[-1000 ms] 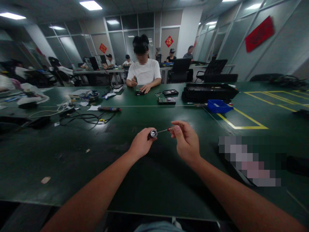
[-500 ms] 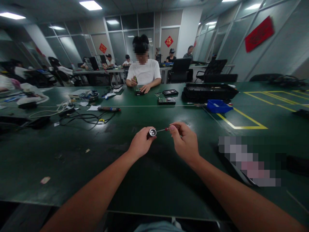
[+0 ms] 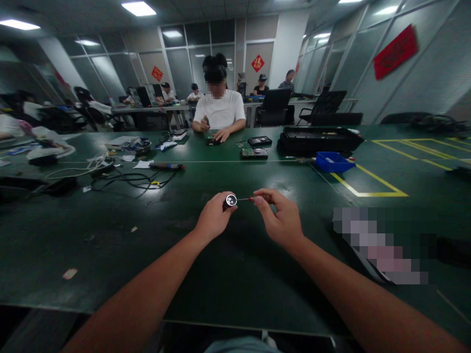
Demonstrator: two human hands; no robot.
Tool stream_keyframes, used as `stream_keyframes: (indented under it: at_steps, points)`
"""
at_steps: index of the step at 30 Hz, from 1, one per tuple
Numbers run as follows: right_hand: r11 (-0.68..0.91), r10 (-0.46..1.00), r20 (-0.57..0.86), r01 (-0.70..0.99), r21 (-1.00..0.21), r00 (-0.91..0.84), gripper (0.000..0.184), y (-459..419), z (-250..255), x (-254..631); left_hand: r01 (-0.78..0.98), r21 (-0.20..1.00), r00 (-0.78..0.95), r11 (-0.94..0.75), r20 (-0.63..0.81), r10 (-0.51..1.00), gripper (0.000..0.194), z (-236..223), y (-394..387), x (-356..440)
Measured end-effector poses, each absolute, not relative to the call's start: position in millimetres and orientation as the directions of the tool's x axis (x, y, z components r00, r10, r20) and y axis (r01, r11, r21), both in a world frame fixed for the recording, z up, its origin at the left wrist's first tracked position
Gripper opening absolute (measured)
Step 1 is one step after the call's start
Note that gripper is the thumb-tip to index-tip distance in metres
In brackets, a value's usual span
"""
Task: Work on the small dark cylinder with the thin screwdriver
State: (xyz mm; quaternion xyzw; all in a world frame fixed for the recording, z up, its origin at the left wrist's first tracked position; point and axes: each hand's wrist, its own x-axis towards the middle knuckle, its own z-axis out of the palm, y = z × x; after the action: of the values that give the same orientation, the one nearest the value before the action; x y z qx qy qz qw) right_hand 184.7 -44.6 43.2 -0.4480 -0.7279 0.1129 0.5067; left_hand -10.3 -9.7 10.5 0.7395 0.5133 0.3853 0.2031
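My left hand (image 3: 215, 214) is closed around a small dark cylinder (image 3: 231, 201) with a bright metal ring at its end, which faces me. Inside the ring are light and dark parts too small to name. My right hand (image 3: 279, 215) grips a thin screwdriver (image 3: 251, 198) by its reddish handle, most of which the fingers cover. The metal shaft points left, and its tip reaches the right side of the cylinder's ring. Whether the tip touches the ring or lies just in front, I cannot tell. Both hands are held over the green table (image 3: 235, 294).
Across the table a person (image 3: 220, 110) works with a tool. Circuit boards (image 3: 253, 153), a long black casing (image 3: 320, 140) and a blue bin (image 3: 334, 162) lie ahead. Black cables (image 3: 128, 181) and a pen-like tool (image 3: 166, 166) are on the left. A blurred-out flat object (image 3: 379, 245) lies right.
My right hand has shifted slightly left, bringing the screwdriver closer to the cylinder. The cylinder has moved a little left and its ring faces me somewhat differently.
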Motion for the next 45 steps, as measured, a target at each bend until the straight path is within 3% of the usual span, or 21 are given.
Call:
stream_keyframes:
  at_steps: [9,21,26,32,45]
  points:
    - [0.741,0.633,0.708,0.51,-0.436,-0.314,0.016,-51.7,47.6,183.8,0.596,0.705,0.146,-0.385,0.376,0.915,0.025,7.7,-7.5,-11.8]
    - [0.813,0.57,0.698,0.421,-0.403,-0.433,0.015,-53.1,48.1,183.4,0.602,0.708,0.126,-0.368,0.371,0.92,0.026,8.4,-5.9,-12.4]
    - [0.713,0.649,0.703,0.557,-0.427,-0.291,0.02,-52.4,46.2,181.8,0.597,0.699,0.146,-0.394,0.388,0.91,0.027,8.4,-7.1,-12.4]
    - [0.508,0.712,0.702,0.713,-0.483,-0.032,0.046,-45.7,44.8,182.1,0.595,0.682,0.177,-0.426,0.405,0.897,0.031,3.7,-5.7,-11.0]
    - [0.382,0.743,0.665,0.771,-0.509,0.071,0.057,-40.3,50.0,185.8,0.62,0.649,0.198,-0.441,0.415,0.888,0.034,6.0,-8.0,-11.2]
